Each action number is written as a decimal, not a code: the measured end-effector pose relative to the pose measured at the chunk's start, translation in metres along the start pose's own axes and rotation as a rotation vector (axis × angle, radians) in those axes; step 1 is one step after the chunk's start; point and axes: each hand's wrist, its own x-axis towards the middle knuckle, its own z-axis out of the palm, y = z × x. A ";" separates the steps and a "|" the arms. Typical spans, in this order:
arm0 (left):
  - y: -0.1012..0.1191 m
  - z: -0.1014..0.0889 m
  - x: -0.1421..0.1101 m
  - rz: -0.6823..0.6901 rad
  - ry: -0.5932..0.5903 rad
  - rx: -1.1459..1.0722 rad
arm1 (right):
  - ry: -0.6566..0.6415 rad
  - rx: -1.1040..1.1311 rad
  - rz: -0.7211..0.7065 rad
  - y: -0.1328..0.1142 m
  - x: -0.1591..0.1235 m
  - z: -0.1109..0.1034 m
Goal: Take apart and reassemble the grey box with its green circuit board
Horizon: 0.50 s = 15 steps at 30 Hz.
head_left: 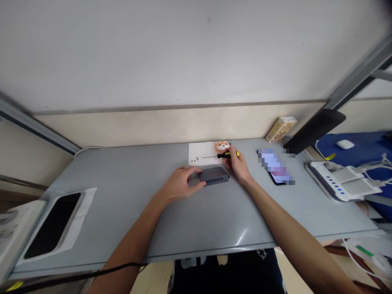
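Note:
My left hand (180,183) grips the left end of a small dark grey box (213,175) with vent slots along its near side. The box lies flat on the grey table (196,220). In my right hand (239,164) is a screwdriver (224,155) with a black and yellow handle. Its thin shaft points left, over a white sheet of paper (200,149) and apart from the box. Several tiny dark screws (194,159) lie on the sheet's left part. At the sheet's back right is an orange and white animal-face item (221,145), close to my right fingers.
To the right are a phone (275,166), a carton (281,129), a black upright object (315,130) and a white charging station (333,183) holding devices. A tablet-like black-screened device (53,226) lies at the left. A black cable (76,278) crosses the lower left. The wall (183,124) bounds the back.

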 end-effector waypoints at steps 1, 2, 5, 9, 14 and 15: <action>-0.001 0.000 0.000 -0.005 0.005 -0.002 | -0.026 -0.030 -0.011 0.001 -0.001 0.002; -0.002 0.000 0.001 -0.015 0.002 -0.008 | -0.055 -0.051 -0.019 0.001 -0.002 0.003; -0.003 -0.001 0.002 -0.045 -0.018 -0.040 | -0.110 -0.073 -0.014 0.000 -0.002 0.005; -0.003 0.000 0.003 -0.070 -0.028 -0.086 | -0.145 -0.083 -0.010 0.000 -0.001 0.005; -0.008 0.006 0.004 -0.122 -0.003 -0.134 | -0.159 -0.079 0.004 0.000 -0.001 0.005; -0.009 0.008 0.004 -0.126 0.003 -0.156 | -0.153 -0.071 0.004 0.001 -0.001 0.005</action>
